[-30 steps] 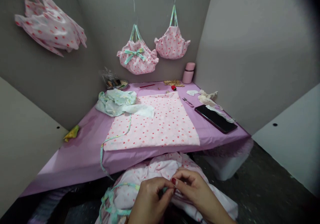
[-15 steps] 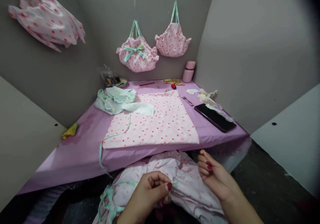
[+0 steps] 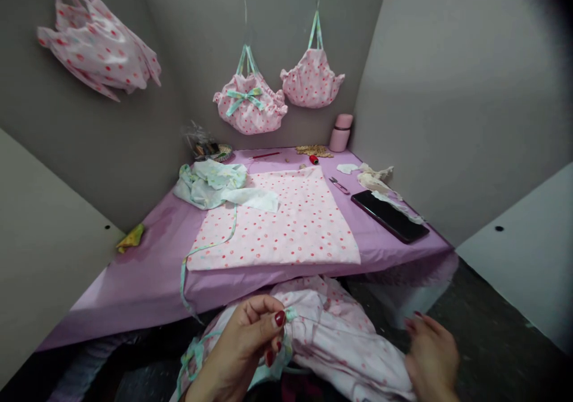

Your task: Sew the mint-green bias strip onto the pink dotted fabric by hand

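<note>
Grey walls [image 3: 443, 91] enclose a table [image 3: 147, 276] covered in purple cloth. At upper left hangs a pink dotted bundle [image 3: 101, 52]; below it, a yellow scrap [image 3: 131, 238] lies at the table's left side. Mint fabric [image 3: 208, 181] rests on the flat dotted panel [image 3: 277, 235]. At lower centre, my left hand [image 3: 242, 345] pinches the mint-trimmed edge of the gathered dotted cloth [image 3: 335, 342] between thumb and fingers; that cloth spreads rightward below the table's front edge. Two dotted bags, one with a mint bow [image 3: 245, 99], hang at upper centre. Further right are small snips [image 3: 339, 186], a pink flask [image 3: 341, 134] and a black phone [image 3: 389, 215]. At lower right, my right hand [image 3: 433, 351] is blurred beside the gathered cloth, fingers curled; I cannot tell whether they grip anything.
</note>
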The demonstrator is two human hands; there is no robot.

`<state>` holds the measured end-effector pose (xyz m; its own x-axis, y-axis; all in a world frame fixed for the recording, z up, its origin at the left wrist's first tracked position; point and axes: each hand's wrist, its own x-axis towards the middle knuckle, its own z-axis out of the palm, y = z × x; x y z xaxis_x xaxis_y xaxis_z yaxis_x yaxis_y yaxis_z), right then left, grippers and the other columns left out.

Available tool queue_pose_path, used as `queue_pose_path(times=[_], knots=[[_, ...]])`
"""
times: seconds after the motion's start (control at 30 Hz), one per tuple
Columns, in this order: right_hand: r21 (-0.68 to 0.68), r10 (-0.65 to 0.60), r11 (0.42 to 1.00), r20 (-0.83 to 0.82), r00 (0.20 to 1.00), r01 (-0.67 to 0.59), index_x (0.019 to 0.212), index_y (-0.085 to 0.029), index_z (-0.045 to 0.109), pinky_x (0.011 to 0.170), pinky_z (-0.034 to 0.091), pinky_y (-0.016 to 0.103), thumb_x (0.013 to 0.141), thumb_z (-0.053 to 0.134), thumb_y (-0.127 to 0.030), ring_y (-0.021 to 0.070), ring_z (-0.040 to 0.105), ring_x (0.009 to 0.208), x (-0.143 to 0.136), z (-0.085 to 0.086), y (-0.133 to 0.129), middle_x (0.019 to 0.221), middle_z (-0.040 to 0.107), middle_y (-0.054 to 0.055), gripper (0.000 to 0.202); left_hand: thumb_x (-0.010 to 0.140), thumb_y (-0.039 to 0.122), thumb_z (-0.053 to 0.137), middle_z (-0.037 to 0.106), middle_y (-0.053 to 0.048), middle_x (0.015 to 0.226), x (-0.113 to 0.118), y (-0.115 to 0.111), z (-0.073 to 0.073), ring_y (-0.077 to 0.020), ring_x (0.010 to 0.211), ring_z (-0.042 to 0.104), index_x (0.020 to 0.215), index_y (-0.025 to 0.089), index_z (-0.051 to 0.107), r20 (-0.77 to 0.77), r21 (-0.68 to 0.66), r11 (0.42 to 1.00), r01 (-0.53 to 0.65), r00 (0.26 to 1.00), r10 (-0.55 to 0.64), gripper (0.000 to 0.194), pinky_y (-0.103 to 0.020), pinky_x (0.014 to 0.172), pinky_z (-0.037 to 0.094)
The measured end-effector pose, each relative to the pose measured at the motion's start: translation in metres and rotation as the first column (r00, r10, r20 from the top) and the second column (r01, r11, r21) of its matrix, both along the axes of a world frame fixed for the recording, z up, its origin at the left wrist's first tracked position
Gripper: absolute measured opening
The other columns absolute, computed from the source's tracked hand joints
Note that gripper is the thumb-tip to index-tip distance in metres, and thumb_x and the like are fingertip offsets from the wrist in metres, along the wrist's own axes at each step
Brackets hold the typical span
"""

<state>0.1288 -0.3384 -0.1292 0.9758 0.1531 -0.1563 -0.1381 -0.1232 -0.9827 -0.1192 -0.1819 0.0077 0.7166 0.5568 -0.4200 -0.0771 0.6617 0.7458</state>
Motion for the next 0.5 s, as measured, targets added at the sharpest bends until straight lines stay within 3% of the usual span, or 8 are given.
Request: queue_pose_path(times=[0.1,0.17,0.2,0.23,0.27,0.3,0.33,0.5], knots=[[0.114,0.248,0.963,-0.040,0.968,-0.243,0.086,-0.020,0.057,0.046,0.037,0.024,0.065,0.068,-0.046,0.0123,0.046,0.049,-0.028,0.025,0.032,0.058,0.051,-0.004,0.035,0.057,0.035,0.081,0.050,0.005,0.039,0.006,-0.004,0.002,-0.0011,0.033,0.034,0.061,0.014,0.060,-0.024,-0.009,1.000,0.017,1.000,-0.017,0.030,-0.011,0.034,0.025],[0.171,0.481,0.869,-0.073,0.874,-0.464,0.090,-0.016,0.065,0.047,0.036,0.023,0.059,0.077,-0.038,0.0115,0.045,0.049,-0.050,0.045,0.050,0.057,0.052,-0.004,0.040,0.055,0.035,0.082,0.051,0.005,0.039,0.008,-0.006,0.004,-0.0011,0.032,0.035,0.061,0.014,0.060,-0.032,-0.012,1.000,0.022,0.999,-0.022,0.031,-0.011,0.034,0.024],[0.211,0.620,0.778,-0.104,0.778,-0.592,0.094,-0.016,0.066,0.045,0.033,0.022,0.054,0.080,-0.035,0.0096,0.041,0.046,-0.060,0.054,0.055,0.053,0.047,-0.006,0.046,0.054,0.035,0.082,0.051,0.005,0.039,0.008,-0.007,0.005,-0.0012,0.032,0.035,0.061,0.014,0.060,-0.032,-0.012,1.000,0.022,0.999,-0.022,0.032,-0.011,0.034,0.024],[0.292,0.798,0.600,-0.153,0.583,-0.745,0.097,-0.017,0.066,0.045,0.031,0.020,0.055,0.081,-0.034,0.0086,0.040,0.047,-0.069,0.060,0.059,0.055,0.048,-0.006,0.048,0.054,0.035,0.083,0.051,0.005,0.039,0.008,-0.007,0.006,-0.0014,0.032,0.035,0.061,0.014,0.060,-0.036,-0.011,1.000,0.014,0.999,-0.014,0.032,-0.011,0.034,0.025],[0.343,0.879,0.477,-0.181,0.441,-0.809,0.089,-0.016,0.066,0.045,0.028,0.020,0.055,0.081,-0.036,0.0076,0.038,0.046,-0.076,0.065,0.060,0.055,0.047,-0.006,0.042,0.053,0.035,0.083,0.050,0.005,0.038,0.007,-0.006,0.006,-0.0016,0.032,0.035,0.061,0.014,0.060,-0.038,-0.009,1.000,0.007,0.999,-0.008,0.032,-0.012,0.034,0.025],[0.384,0.924,0.379,-0.199,0.326,-0.842,0.080,-0.015,0.066,0.044,0.025,0.019,0.057,0.080,-0.040,0.0066,0.035,0.045,-0.080,0.067,0.060,0.053,0.046,-0.006,0.037,0.053,0.036,0.083,0.050,0.006,0.038,0.006,-0.006,0.007,-0.0017,0.032,0.035,0.060,0.014,0.060,-0.038,-0.007,1.000,0.001,0.999,-0.001,0.033,-0.012,0.034,0.026],[0.405,0.939,0.337,-0.211,0.272,-0.850,0.070,-0.015,0.062,0.043,0.022,0.019,0.059,0.077,-0.045,0.0059,0.032,0.044,-0.081,0.067,0.058,0.051,0.044,-0.006,0.036,0.053,0.036,0.083,0.049,0.006,0.038,0.005,-0.005,0.006,-0.0017,0.032,0.035,0.060,0.014,0.060,-0.036,-0.002,1.000,-0.002,0.999,0.002,0.033,-0.012,0.034,0.026],[0.328,0.864,0.503,-0.215,0.455,-0.800,0.062,-0.017,0.049,0.042,0.011,0.021,0.069,0.067,-0.052,0.0062,0.015,0.045,-0.052,0.055,0.038,0.048,0.028,-0.010,0.040,0.057,0.035,0.081,0.050,0.005,0.040,0.001,-0.002,0.001,-0.0016,0.033,0.035,0.060,0.014,0.059,-0.019,0.007,1.000,-0.018,1.000,0.019,0.031,-0.012,0.034,0.026]])
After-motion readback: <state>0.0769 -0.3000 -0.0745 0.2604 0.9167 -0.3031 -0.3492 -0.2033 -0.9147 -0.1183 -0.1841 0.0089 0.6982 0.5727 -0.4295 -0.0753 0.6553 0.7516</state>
